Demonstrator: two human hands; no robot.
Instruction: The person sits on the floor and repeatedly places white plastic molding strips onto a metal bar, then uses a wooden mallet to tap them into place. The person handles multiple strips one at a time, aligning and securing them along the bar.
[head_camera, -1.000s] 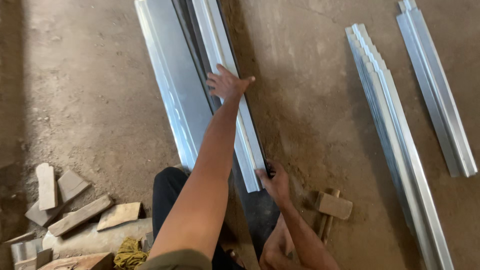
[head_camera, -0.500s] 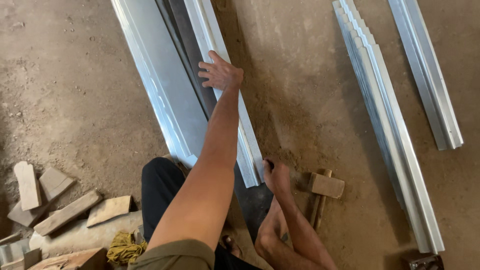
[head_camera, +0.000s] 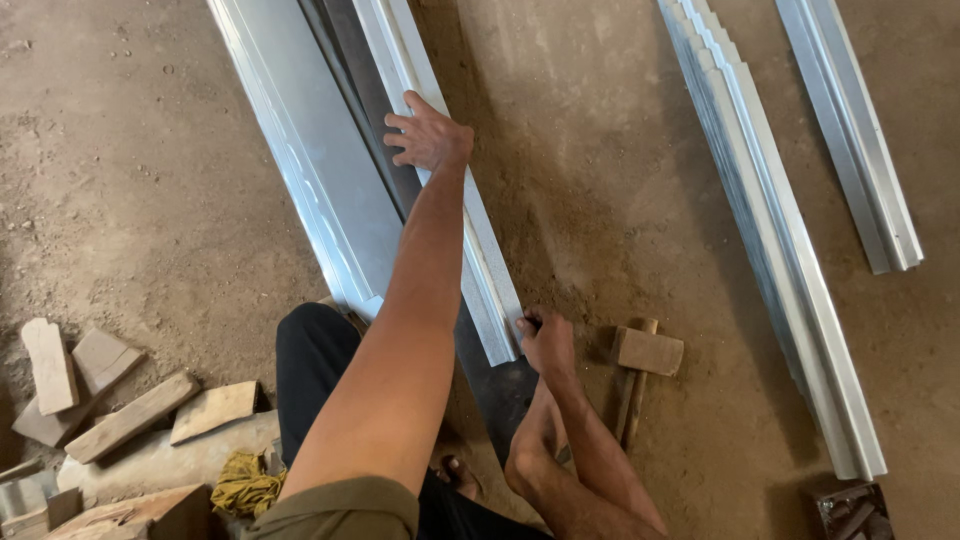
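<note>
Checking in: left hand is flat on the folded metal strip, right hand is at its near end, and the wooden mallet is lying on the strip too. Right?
Not quite. The head view shows the wooden mallet lying on the dirt floor, to the right of the right hand, not on the metal strip. The left hand does rest on the strip, and the right hand is at its near end.

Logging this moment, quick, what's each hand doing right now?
Left hand: open, pressed flat on the metal strip.
Right hand: closed on the strip's near end.

No packages, labels, signs or screens show anywhere around the hands; nothing in view bears a printed face or a display.
</note>
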